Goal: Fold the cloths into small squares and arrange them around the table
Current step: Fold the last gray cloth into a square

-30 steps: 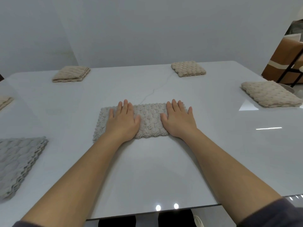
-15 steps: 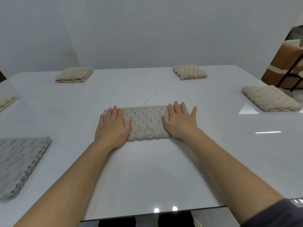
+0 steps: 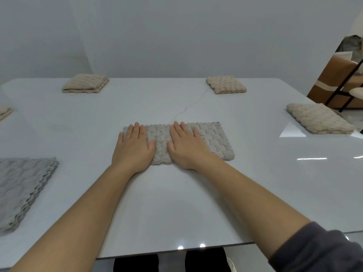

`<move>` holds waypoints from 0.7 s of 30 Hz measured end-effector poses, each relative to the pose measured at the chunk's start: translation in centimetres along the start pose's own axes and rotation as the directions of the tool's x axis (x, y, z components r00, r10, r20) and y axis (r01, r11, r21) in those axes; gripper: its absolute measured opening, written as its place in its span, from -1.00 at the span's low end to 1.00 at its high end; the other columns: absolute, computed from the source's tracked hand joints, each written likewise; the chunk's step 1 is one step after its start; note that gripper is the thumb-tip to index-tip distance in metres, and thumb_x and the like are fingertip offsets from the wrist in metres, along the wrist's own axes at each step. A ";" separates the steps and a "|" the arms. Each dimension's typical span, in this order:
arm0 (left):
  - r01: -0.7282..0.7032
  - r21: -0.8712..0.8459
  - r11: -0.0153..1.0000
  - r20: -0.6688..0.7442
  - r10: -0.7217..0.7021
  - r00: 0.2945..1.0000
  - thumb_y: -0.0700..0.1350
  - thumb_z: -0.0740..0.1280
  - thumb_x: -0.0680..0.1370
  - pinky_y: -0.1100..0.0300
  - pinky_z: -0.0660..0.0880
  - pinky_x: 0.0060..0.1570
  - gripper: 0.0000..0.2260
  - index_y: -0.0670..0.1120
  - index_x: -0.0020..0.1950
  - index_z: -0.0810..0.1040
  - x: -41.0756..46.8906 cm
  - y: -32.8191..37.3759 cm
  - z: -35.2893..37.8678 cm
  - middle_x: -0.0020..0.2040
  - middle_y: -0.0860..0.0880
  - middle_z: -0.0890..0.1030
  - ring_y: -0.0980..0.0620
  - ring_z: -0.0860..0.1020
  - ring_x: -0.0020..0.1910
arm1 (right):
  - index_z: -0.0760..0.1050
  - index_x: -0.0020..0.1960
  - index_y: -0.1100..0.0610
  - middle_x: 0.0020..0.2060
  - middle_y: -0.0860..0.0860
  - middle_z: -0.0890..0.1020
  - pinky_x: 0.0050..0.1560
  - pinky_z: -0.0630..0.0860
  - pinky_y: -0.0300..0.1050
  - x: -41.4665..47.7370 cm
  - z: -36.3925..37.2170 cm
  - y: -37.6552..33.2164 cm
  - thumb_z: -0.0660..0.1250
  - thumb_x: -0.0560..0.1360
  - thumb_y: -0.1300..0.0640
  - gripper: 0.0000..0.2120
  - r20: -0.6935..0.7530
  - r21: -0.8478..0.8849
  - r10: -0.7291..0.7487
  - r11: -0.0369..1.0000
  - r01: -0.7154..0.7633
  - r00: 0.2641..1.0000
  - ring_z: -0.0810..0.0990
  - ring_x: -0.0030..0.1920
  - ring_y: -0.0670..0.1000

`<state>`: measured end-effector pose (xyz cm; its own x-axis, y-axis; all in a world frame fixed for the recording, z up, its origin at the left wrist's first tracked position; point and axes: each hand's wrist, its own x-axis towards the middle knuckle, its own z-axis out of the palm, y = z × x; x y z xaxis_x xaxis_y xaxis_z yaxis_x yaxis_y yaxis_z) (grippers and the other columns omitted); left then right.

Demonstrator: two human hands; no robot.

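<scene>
A grey knobbly cloth (image 3: 216,140), folded into a long rectangle, lies in the middle of the white table (image 3: 176,203). My left hand (image 3: 133,148) lies flat on its left end, fingers straight. My right hand (image 3: 186,146) presses flat on its middle, leaving the right part of the cloth bare. Folded beige cloths sit at the far left (image 3: 86,83), the far right (image 3: 225,84) and the right edge (image 3: 318,118). A folded grey cloth (image 3: 21,185) lies at the near left.
Another beige cloth (image 3: 4,112) peeks in at the left edge. A brown chair with a black frame (image 3: 337,83) stands beyond the table's right corner. The table's near edge runs just below my forearms.
My right hand has slid left from the cloth's right end to its middle. My left hand moved to the left end and stays flat there.
</scene>
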<state>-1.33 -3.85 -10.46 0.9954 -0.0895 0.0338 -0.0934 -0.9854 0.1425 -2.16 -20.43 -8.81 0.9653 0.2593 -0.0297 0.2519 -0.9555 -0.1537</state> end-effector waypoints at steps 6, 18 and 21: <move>-0.005 0.008 1.000 -0.001 0.005 1.000 0.10 -0.13 0.65 -0.02 -0.15 0.53 -0.43 -0.16 0.59 -0.11 0.0 0.0 0.2 0.60 -0.10 -0.10 -0.02 -0.13 0.57 | -0.18 0.60 0.17 0.59 0.06 -0.16 0.54 -0.23 0.13 -0.8 -0.6 2.6 -0.16 0.67 -0.06 -0.42 0.029 0.004 0.058 0.998 -0.058 0.998 -0.22 0.57 0.04; -0.007 0.007 1.000 0.003 0.007 1.000 0.09 -0.14 0.65 -0.01 -0.16 0.53 -0.43 -0.15 0.59 -0.12 0.0 -0.2 0.2 0.60 -0.09 -0.11 -0.02 -0.14 0.57 | -0.15 0.59 0.21 0.58 0.13 -0.13 0.54 -0.21 0.11 -1.1 -0.9 6.8 -0.15 0.66 -0.07 -0.40 -0.005 0.005 0.167 0.986 -0.167 0.986 -0.19 0.57 0.11; -0.009 0.008 1.000 0.010 0.008 1.000 0.09 -0.14 0.65 -0.02 -0.15 0.53 -0.43 -0.15 0.59 -0.12 0.0 -0.1 0.1 0.60 -0.09 -0.11 -0.02 -0.14 0.57 | -0.15 0.59 0.22 0.58 0.14 -0.13 0.54 -0.20 0.12 -1.2 -0.7 7.2 -0.15 0.67 -0.07 -0.40 0.007 0.019 0.187 0.982 -0.187 0.982 -0.20 0.57 0.12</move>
<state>-1.28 -3.75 -10.60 0.9947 -0.0993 0.0253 -0.1018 -0.9858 0.1338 -1.47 -27.76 -9.24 0.9949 0.0774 -0.0647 0.0659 -0.9842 -0.1643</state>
